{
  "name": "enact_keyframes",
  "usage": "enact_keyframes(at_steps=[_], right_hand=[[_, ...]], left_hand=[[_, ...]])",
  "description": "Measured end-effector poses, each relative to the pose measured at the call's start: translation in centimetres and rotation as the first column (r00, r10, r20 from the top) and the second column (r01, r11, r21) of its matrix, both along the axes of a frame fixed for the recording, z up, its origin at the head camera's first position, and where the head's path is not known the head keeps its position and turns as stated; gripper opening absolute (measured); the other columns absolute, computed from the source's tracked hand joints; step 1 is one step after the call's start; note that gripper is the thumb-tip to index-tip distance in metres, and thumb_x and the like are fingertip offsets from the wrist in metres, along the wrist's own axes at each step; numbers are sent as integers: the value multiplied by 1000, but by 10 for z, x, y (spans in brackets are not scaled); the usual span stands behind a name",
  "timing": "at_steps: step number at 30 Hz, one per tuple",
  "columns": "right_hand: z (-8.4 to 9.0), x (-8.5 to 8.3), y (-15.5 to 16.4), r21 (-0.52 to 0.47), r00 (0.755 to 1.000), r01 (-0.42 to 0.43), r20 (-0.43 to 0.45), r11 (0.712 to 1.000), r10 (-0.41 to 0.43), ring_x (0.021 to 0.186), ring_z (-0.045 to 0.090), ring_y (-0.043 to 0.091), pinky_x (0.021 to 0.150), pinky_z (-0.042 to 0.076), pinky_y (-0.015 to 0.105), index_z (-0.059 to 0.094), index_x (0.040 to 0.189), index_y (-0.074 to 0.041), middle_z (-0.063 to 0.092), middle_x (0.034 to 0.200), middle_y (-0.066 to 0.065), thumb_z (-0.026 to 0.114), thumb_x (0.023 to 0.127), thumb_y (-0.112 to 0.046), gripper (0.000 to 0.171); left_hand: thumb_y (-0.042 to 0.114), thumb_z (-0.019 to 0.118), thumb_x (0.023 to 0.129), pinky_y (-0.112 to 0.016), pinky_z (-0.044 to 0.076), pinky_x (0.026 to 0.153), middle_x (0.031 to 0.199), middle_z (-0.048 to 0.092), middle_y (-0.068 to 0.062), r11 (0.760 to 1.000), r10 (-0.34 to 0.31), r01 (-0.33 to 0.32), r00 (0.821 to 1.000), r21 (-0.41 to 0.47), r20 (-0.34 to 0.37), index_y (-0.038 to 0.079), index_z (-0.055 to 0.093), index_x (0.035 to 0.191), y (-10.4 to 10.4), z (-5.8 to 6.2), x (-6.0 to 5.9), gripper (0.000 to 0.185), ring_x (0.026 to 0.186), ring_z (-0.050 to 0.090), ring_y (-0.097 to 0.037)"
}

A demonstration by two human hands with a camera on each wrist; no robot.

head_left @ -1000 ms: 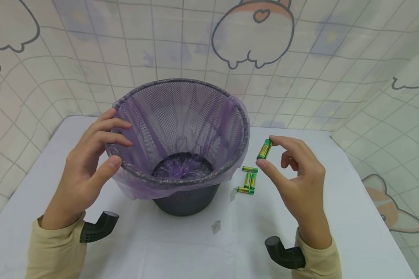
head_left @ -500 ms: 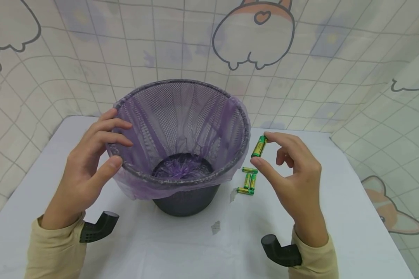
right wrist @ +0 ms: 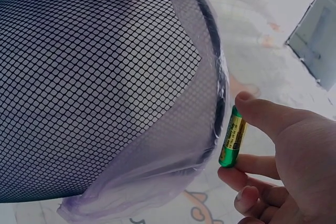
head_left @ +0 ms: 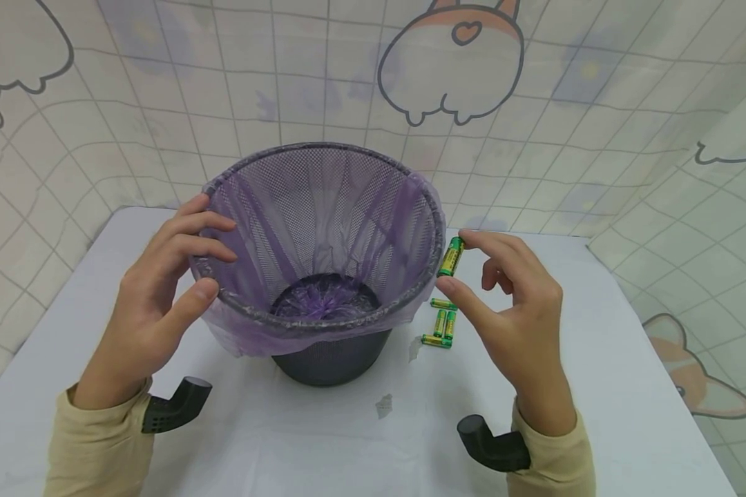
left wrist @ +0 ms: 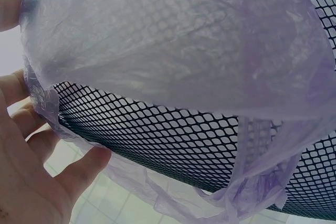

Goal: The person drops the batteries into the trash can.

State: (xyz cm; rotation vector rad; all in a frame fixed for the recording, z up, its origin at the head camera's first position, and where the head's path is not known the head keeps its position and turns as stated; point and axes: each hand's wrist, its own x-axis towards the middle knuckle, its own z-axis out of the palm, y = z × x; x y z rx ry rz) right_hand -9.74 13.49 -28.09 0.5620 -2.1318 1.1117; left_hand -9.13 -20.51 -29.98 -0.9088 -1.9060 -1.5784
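**A:** Right, any readable text on the green-and-gold cylindrical battery (head_left: pixel 451 257)?

**B:** Print runs along its body in the right wrist view (right wrist: pixel 232 137), too small to read. No brand legible. Right hand (head_left: pixel 514 317) pinches it end to end between thumb and forefinger, held upright just beside the rim of the dark mesh wastebasket (head_left: pixel 323 207), outside it, above the table.

**A:** Basket?

**B:** One, lined with a thin translucent purple plastic bag (head_left: pixel 323 304) folded over the rim. Left hand (head_left: pixel 155 304) has its fingers curled over the near-left rim, thumb on the outside, gripping it; the left wrist view shows the fingers against bag and mesh (left wrist: pixel 173 135).

**A:** Surface, room?

**B:** White table (head_left: pixel 323 442), a couple of small scuffs or scraps in front of the basket. Walls behind and on both sides are covered with cream grid-pattern sheet (head_left: pixel 597 124) with cartoon corgi drawings.

**A:** Counts?

**B:** Five batteries: one in hand, four loose batteries (head_left: pixel 443 321) lying on the table between basket base and right hand. Two hands, beige sleeves, a black camera mount (head_left: pixel 174 406) at each wrist.
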Motion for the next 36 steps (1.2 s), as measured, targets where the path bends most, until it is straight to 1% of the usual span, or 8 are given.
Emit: enact_keyframes(at_steps=[16, 30, 36], right_hand=[[5, -1, -9, -30, 999, -47, -14, 998, 47, 74, 44, 10, 64, 32, 17, 69, 115, -5, 66, 102, 10, 83, 71, -9, 47], [5, -3, -13, -18, 998, -69, -6, 997, 69, 73, 43, 11, 65, 33, 17, 68, 117, -6, 66, 104, 9, 84, 70, -7, 50], [5, -4, -11, 17, 998, -68, 6, 998, 68, 75, 44, 9, 65, 35, 19, 67, 120, -7, 67, 108, 8, 83, 70, -7, 53]], left_hand=[[-1, 55, 89, -34, 29, 122, 128, 55, -15, 1000, 1, -1, 1000, 0, -2, -10, 60, 99, 1, 0, 0, 15, 144, 25, -39], [-1, 55, 88, -34, 29, 122, 128, 56, -15, 1000, 10, -11, 1000, -12, -7, -10, 60, 99, 0, 1, 0, 15, 144, 25, -39], [0, 55, 89, -35, 29, 122, 128, 55, -15, 1000, 13, -13, 1000, -16, -7, -11, 60, 99, 0, 0, 0, 15, 144, 25, -39]])
